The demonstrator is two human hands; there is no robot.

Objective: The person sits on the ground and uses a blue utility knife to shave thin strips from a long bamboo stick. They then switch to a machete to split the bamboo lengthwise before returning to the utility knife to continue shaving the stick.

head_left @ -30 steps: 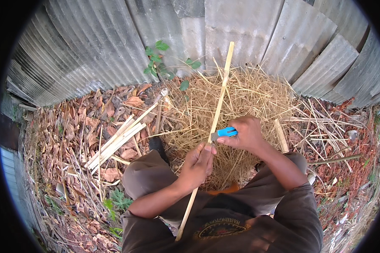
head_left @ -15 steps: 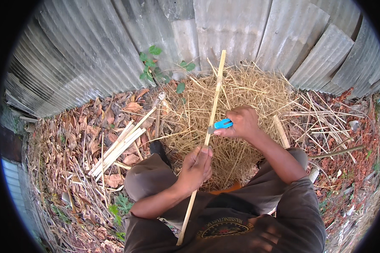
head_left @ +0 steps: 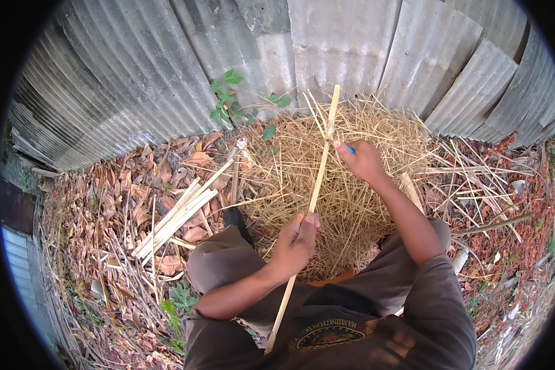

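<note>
We see the left hand (head_left: 296, 243) closed around the strip (head_left: 319, 179), just below the middle of the view. The strip runs from about six o'clock, where its near end meets the shirt (head_left: 413, 327), up to about one o'clock, its far end in front of the fence (head_left: 345, 43). The right hand (head_left: 362, 161) is wrapped around the cutter (head_left: 351, 150), of which only a bit of blue shows; we cannot see the blade now, nor tell whether it touches the strip.

What has just changed is the right hand's place: half a second ago it was lower, close above the left, with the blade against the strip. Now it is well up toward one o'clock, its thumb near the strip's far part, while the left hand has kept its hold. Thin slivers (head_left: 314, 111) splay from that part toward twelve, so we judge that the stroke has run along most of the length above the left hand and lifted some fibre.

Beneath lies the straw (head_left: 351, 213); at nine o'clock, a bundle of sticks (head_left: 179, 219) rests on leaves (head_left: 129, 185), well apart from both hands.
</note>
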